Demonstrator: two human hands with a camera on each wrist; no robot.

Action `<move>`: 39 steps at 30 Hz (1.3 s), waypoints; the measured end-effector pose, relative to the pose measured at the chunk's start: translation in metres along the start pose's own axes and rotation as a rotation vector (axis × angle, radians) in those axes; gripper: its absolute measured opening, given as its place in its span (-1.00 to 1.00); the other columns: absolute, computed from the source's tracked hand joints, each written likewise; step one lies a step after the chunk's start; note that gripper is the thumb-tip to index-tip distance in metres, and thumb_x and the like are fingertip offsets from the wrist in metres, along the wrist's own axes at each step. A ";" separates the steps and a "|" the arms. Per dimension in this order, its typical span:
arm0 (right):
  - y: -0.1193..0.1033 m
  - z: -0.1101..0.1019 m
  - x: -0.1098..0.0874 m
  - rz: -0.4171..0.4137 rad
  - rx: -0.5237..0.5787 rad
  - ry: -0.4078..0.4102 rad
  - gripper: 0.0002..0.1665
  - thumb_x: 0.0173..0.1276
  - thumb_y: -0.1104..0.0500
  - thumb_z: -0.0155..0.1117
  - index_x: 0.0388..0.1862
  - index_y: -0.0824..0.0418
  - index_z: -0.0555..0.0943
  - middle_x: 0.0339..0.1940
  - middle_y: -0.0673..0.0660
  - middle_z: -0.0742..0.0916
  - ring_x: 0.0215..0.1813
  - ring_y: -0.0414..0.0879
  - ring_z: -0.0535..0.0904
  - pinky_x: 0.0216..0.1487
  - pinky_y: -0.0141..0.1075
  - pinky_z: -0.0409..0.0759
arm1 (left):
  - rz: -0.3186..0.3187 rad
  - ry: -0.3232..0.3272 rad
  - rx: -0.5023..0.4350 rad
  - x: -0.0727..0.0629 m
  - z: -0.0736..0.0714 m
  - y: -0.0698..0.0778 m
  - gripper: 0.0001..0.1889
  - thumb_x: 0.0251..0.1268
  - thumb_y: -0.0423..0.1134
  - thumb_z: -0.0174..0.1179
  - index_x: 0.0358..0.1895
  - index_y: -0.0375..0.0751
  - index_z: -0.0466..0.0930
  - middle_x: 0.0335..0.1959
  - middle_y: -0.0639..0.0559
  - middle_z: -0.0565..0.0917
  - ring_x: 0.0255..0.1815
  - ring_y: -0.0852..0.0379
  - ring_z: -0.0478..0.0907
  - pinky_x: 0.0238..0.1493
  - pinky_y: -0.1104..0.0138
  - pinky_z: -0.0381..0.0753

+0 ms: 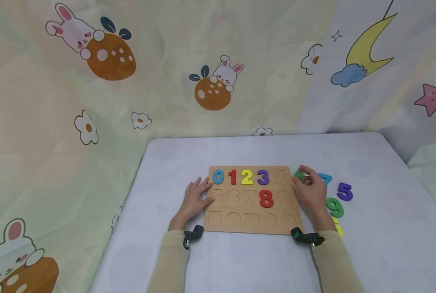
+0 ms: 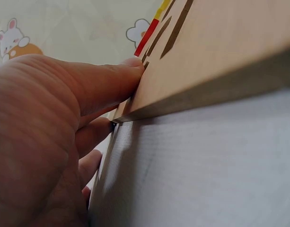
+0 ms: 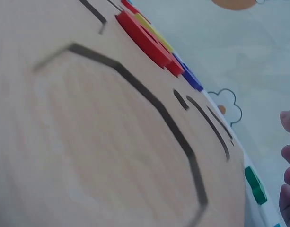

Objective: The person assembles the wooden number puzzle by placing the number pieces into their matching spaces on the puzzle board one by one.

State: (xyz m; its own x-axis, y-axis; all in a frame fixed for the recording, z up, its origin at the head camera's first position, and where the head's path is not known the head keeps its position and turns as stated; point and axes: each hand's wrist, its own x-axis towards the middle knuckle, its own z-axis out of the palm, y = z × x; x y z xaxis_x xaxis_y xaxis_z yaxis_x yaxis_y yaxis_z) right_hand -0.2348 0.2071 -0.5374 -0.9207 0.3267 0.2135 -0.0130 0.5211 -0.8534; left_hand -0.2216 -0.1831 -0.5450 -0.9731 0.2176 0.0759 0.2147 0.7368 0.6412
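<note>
While the left hand (image 1: pixel 195 200) rests flat-fingered against the left edge of the wooden number puzzle board (image 1: pixel 252 221) on the desk (image 1: pixel 240 260), the right hand (image 1: pixel 311 190) reaches over the green number piece (image 1: pixel 298 175) just off the board's right edge (fingers loosely spread, gripping nothing I can make out). That piece looks light, stiff and flat, probably best pinched by its edges.
</note>
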 end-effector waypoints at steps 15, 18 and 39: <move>0.014 -0.019 0.023 0.021 -0.136 -0.175 -0.16 0.28 0.23 0.26 0.53 0.16 0.21 0.42 0.30 0.42 0.18 0.21 0.42 0.01 -0.03 0.48 | -0.003 0.014 -0.004 0.003 -0.002 0.003 -0.39 0.21 -0.13 0.35 0.34 -0.16 0.45 0.48 0.06 0.29 0.57 -0.03 -0.02 0.57 0.04 -0.25; 0.017 -0.022 0.023 0.014 -0.155 -0.224 -0.12 0.28 0.26 0.23 0.55 0.18 0.14 0.46 0.36 0.35 0.28 0.32 0.36 0.14 0.13 0.49 | 0.002 0.015 -0.004 0.002 -0.001 0.002 -0.39 0.20 -0.13 0.35 0.34 -0.16 0.46 0.48 0.04 0.30 0.57 -0.04 -0.02 0.57 0.03 -0.25; 0.024 -0.018 0.014 -0.035 -0.262 -0.281 -0.26 0.35 0.23 0.19 0.49 0.22 0.24 0.36 0.43 0.42 0.18 0.36 0.43 0.11 0.24 0.51 | -0.031 0.011 0.015 -0.006 0.002 0.001 -0.39 0.21 -0.11 0.35 0.34 -0.14 0.46 0.48 0.05 0.30 0.58 -0.02 -0.03 0.57 0.05 -0.25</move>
State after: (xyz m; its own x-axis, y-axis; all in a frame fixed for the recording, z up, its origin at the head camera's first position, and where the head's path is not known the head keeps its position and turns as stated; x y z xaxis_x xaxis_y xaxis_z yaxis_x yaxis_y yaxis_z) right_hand -0.2409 0.2383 -0.5464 -0.9930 0.0954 0.0701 0.0209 0.7241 -0.6894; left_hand -0.2157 -0.1817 -0.5464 -0.9801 0.1875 0.0652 0.1860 0.7522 0.6322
